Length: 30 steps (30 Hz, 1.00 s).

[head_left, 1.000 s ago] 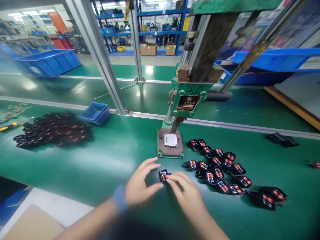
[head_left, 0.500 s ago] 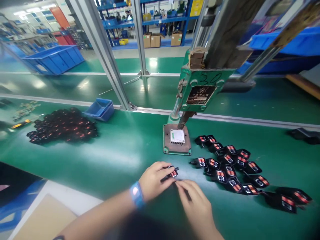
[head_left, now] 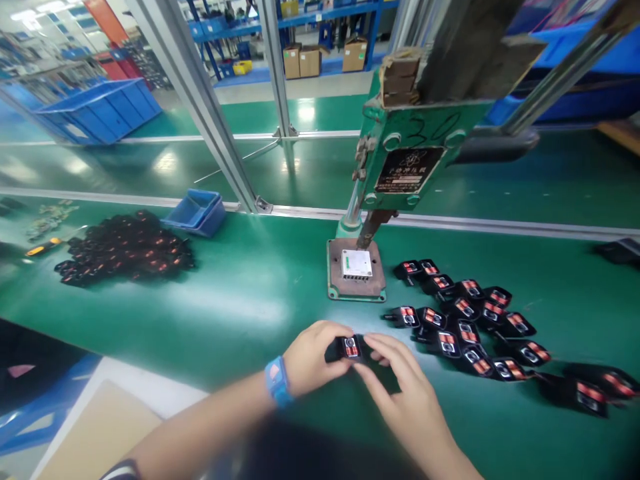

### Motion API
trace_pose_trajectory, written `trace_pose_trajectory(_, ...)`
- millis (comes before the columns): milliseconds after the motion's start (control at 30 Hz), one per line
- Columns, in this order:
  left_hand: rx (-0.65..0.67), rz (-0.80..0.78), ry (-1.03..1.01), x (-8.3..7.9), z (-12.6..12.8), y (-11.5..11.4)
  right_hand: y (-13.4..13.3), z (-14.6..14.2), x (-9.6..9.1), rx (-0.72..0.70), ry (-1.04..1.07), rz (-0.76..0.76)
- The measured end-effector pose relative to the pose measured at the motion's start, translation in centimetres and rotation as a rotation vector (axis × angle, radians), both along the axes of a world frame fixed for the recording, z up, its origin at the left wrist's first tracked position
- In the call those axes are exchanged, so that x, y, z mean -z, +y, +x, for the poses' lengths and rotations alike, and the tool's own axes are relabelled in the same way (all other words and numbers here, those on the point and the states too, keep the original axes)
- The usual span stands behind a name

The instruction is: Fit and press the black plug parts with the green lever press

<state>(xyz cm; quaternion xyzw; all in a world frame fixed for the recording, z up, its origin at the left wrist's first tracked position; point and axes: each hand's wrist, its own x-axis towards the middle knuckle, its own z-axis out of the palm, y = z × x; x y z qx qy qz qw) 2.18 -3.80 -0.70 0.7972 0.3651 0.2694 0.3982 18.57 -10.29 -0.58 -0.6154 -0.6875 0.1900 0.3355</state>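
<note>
Black moulded plastic, glossy and blocky, with a small red and white patch on its upper face: that is the black part [head_left: 350, 347] I have pinched between both hands, just above the green mat [head_left: 240, 300] and in front of the press [head_left: 410, 160]. My left hand [head_left: 313, 357] curls closed around its left end, fingers on top and thumb underneath. My right hand [head_left: 405, 393] closes on its right end with the fingertips; the thumb there is hidden behind my own fingers, so I cannot see how deep that pinch goes. A blue wristband [head_left: 277, 381] sits on my left wrist.

The press is chipped green-painted metal with a dark nameplate, and its top is cut off by the frame. Under it lies a worn square base plate [head_left: 337, 280] carrying a small white block [head_left: 357, 263]. To the right, a loose heap of like parts [head_left: 470, 320] trails towards the edge and blurs. Far left, a second dark pile [head_left: 125, 250] is too smeared to tell piece from piece, with a blue tray [head_left: 195, 213] beside it.
</note>
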Motion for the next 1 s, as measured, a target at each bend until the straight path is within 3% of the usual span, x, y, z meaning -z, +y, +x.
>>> trace_pose_trajectory(167, 0.113, -0.094, -0.027, -0.1, -0.9, 0.2, 0.8, -0.3, 1.0, -0.140, -0.041, 0.012)
trace_pose_trajectory(267, 0.181, -0.062, -0.049, -1.1, -1.7, 0.5, 0.9, -0.4, 1.5, -0.139, -0.047, 0.016)
trace_pose_trajectory(400, 0.113, -0.026, 0.067, -2.3, -2.4, 0.8, 0.9, -0.3, 1.3, -0.135, -0.075, 0.066)
trace_pose_trajectory(600, 0.206, 0.030, 0.158, -2.6, -2.1, 1.3, 1.2, -0.4, 0.8, -0.106, -0.069, 0.097)
trace_pose_trajectory(933, 0.084, 0.050, 0.257, -1.1, -2.2, 1.2, 0.9, -1.3, 1.3, -0.059, -0.019, 0.058)
trace_pose_trajectory(1000, 0.006, 0.055, 0.295, -0.9, -2.6, 1.7, 0.8, -1.4, 1.3, -0.063, -0.009, 0.054)
